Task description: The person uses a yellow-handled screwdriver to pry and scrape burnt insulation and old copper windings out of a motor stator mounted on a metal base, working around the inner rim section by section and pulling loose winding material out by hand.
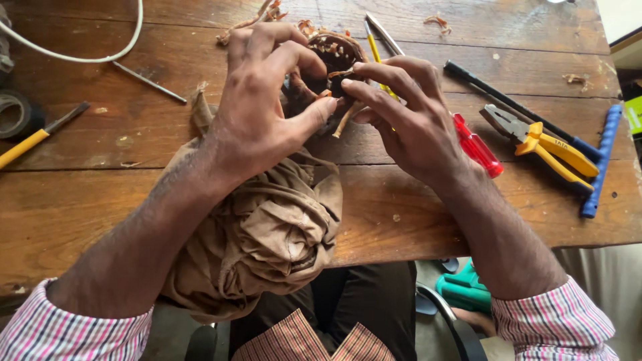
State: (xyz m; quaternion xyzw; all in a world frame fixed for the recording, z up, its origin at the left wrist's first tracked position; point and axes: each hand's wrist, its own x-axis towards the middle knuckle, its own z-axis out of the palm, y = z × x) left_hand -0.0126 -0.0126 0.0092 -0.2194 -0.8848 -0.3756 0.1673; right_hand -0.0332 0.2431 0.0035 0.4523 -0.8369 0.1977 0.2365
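My left hand (pixel 264 100) grips a round, dark brown motor-like part (pixel 334 53) with copper-coloured wire ends inside it, held just above the wooden table (pixel 401 200). My right hand (pixel 408 117) pinches a small dark piece (pixel 340 79) at the part's lower rim with thumb and forefinger. A thin tan strip (pixel 342 122) hangs down between the two thumbs. A crumpled brown cloth (pixel 267 234) lies under my left wrist and droops over the table's near edge.
A red-handled screwdriver (pixel 478 150) lies under my right hand. Yellow-handled pliers (pixel 545 144), a black rod (pixel 515 107) and a blue handle (pixel 602 160) lie at the right. A white cable (pixel 80 57), black tape roll (pixel 17 113) and yellow-handled tool (pixel 33 140) sit left.
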